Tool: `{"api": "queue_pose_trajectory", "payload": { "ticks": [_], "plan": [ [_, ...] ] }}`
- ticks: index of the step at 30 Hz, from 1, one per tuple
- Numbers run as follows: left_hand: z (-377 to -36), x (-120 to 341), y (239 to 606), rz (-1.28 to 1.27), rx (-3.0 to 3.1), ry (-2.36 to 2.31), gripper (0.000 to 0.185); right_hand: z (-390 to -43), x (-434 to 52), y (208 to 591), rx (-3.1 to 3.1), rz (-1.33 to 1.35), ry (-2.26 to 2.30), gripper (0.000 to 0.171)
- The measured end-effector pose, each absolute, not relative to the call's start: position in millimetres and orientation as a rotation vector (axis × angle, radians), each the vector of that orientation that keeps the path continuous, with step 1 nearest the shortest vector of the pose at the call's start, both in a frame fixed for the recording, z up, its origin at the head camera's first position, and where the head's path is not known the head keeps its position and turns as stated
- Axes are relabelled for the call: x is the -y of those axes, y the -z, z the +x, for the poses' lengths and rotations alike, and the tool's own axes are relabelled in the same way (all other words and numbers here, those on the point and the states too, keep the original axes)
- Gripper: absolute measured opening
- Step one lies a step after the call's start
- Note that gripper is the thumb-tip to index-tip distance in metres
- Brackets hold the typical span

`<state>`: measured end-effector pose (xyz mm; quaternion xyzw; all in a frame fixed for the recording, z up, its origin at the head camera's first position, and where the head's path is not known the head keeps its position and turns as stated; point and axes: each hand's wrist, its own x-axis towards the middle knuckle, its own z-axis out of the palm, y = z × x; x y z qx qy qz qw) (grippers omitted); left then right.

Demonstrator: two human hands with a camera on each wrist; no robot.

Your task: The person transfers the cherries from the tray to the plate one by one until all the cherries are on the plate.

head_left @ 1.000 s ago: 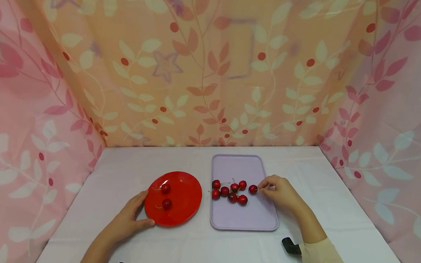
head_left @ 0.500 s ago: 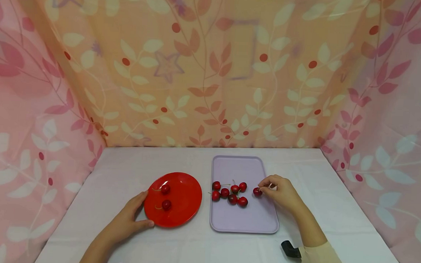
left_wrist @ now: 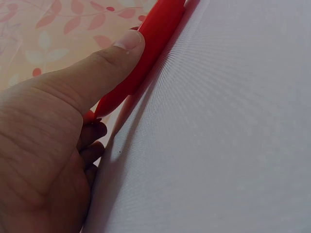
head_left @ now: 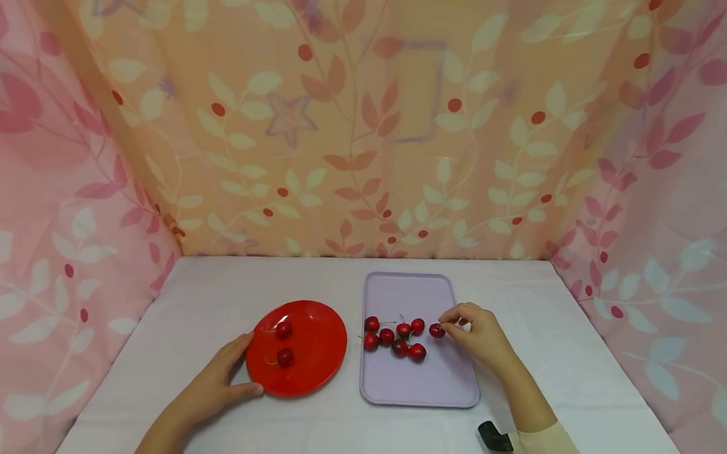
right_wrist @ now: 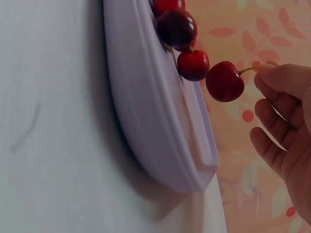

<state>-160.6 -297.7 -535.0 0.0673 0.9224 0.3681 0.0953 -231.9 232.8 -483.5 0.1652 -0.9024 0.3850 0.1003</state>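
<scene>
the right hand (head_left: 477, 333) pinches the stem of a cherry (head_left: 436, 330), lifted just above the lilac tray (head_left: 420, 385) beside six loose cherries (head_left: 395, 335). the left hand (head_left: 216, 383) grips the rim of the red plate (head_left: 318, 350), which holds two cherries, on the white surface (head_left: 342, 429).

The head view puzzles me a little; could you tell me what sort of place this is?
Probably a small staged tabletop booth: leaf-patterned curtains wall three sides of a white-covered table, which bears only a red plate and a lilac tray of cherries.
</scene>
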Motion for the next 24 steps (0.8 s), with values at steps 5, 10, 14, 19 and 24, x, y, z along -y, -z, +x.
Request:
{"api": "queue_pose_trajectory", "payload": {
  "ticks": [5,10,14,19,24],
  "plan": [
    [-162,297,534,0.208,-2.75,-1.097,0.113,-232,-222,478,2.634,0.509,-1.158,0.016],
    [-162,297,535,0.188,-2.736,-1.093,0.114,-231,-207,470,2.611,0.58,-1.181,0.016],
    [-160,295,536,0.207,-2.738,-1.091,0.113,-231,-196,466,2.597,0.645,-1.197,0.017],
    [-160,295,536,0.25,-2.783,-1.08,0.112,-236,-179,461,2.584,0.718,-1.224,0.014],
    [-161,296,537,0.264,-2.804,-1.088,0.112,-242,-157,457,2.568,0.796,-1.278,0.007]
  ]
}}
